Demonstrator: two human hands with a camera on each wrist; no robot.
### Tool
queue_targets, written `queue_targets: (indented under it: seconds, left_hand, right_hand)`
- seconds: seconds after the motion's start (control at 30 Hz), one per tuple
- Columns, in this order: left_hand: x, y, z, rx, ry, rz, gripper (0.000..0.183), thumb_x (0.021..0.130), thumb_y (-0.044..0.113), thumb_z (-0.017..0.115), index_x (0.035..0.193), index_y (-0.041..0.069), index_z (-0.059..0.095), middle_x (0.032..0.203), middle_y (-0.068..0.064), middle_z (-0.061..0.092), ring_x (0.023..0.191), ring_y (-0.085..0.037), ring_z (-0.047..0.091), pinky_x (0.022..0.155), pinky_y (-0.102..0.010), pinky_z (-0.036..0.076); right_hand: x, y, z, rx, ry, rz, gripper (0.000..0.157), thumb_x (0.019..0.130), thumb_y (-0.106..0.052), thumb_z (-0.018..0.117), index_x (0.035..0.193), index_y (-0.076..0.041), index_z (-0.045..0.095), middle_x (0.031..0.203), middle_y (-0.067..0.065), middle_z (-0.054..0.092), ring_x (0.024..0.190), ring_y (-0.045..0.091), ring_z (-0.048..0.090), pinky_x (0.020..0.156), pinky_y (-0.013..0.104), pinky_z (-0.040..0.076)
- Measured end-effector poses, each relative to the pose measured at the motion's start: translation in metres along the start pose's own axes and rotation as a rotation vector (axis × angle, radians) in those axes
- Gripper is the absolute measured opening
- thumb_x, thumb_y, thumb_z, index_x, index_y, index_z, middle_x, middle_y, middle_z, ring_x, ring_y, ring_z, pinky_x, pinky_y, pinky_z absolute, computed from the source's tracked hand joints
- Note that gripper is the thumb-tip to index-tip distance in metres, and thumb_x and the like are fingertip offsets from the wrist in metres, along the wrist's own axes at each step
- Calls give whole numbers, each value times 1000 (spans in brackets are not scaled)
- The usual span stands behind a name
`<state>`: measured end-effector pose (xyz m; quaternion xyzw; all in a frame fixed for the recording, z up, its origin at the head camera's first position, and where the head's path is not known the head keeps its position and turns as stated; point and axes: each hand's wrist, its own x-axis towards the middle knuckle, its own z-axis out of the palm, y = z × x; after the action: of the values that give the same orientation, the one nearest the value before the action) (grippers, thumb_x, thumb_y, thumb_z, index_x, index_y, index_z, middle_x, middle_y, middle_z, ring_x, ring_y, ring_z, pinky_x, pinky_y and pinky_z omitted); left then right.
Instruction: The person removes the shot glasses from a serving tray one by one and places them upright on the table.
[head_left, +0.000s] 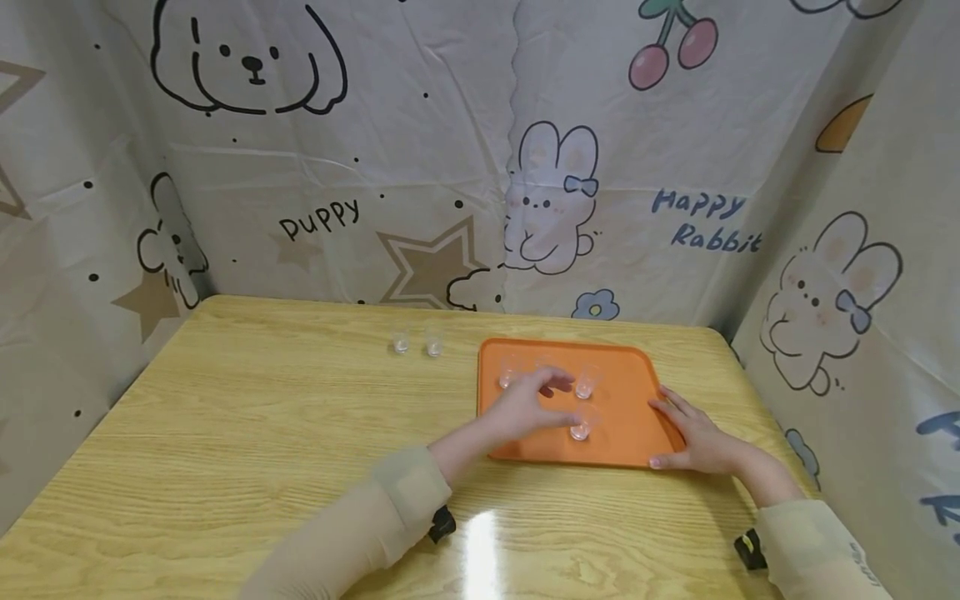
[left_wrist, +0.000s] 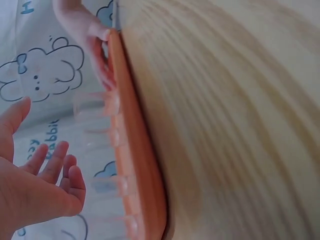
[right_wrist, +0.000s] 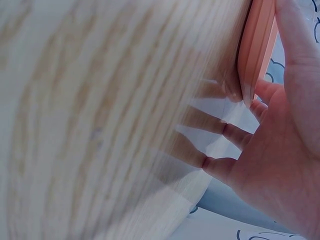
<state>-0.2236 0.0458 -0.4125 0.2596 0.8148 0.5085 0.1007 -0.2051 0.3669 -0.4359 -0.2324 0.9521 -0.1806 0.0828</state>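
Observation:
My left hand hovers over the orange tray, thumb and fingers spread apart, with nothing visible between them. Several small clear cups stand upright on the tray. One cup is right by the left thumb, another cup is just beyond the fingertips, and a third cup sits at the tray's left side. The left wrist view shows the left palm apart from the cups. At the tray's near right corner, my right hand touches the rim, its fingers fairly straight in the right wrist view.
Two more clear cups, a left one and a right one, stand on the wooden table left of the tray. A printed cloth hangs behind the table and along both sides.

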Motion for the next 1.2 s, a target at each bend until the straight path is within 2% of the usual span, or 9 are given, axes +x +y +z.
queue_targets:
  seconds: [0.07,0.33,0.47,0.6,0.77,0.9,1.1,1.2]
  left_hand:
    - [5,-2,7,-25,-16,-11,57,79,29,77,128,11,54,123,-2,60,112,-27,52,90,-28,44]
    - [21,-8,29,-91,-61,-79,53,76,18,79,123,8,58,116,-5,62,97,-14,53,79,-20,44]
    - [24,-8,35,-93,-63,-95,48,74,14,81,117,7,59,107,-4,63,88,-11,56,72,-18,46]
    - [25,-5,39,-63,-33,-119,43,74,13,80,112,7,60,100,-2,64,81,-6,55,67,-17,45]
    - [24,-4,41,-82,4,-167,35,75,10,80,103,7,59,95,-1,63,72,-6,54,62,-19,45]
    - [23,-5,40,-114,7,-172,30,75,9,79,98,6,60,94,-3,63,71,-6,53,61,-18,45]
    - [20,-5,33,-59,-15,-160,29,75,16,80,98,11,62,94,4,61,83,-9,52,72,-20,44]
    - [15,-3,25,-26,-29,-127,31,75,20,81,98,12,62,92,6,60,88,-12,50,77,-21,41]
  right_hand:
    - [0,0,0,-2,1,-1,94,72,-39,80,139,9,34,147,33,15,128,58,21,95,71,26]
    - [1,2,1,-2,-5,9,94,72,-40,80,139,7,34,148,31,14,129,57,20,95,72,25]
    - [1,3,2,-6,-2,9,94,72,-40,80,140,7,34,148,31,15,129,57,20,95,72,25]
    - [1,2,2,2,-3,15,95,72,-40,80,140,7,34,148,32,15,129,57,20,95,72,25]
    - [1,1,1,-3,-9,18,95,72,-40,79,140,7,33,148,31,14,129,57,20,95,72,25]
    - [1,1,1,-3,-11,16,95,72,-40,80,140,7,33,148,31,14,130,57,19,95,72,24]
    - [1,1,1,-3,-11,16,95,72,-40,80,140,7,33,148,31,15,129,57,19,95,72,24]
    - [2,1,1,-8,-12,16,95,72,-40,79,140,7,33,148,31,15,129,57,20,95,72,24]
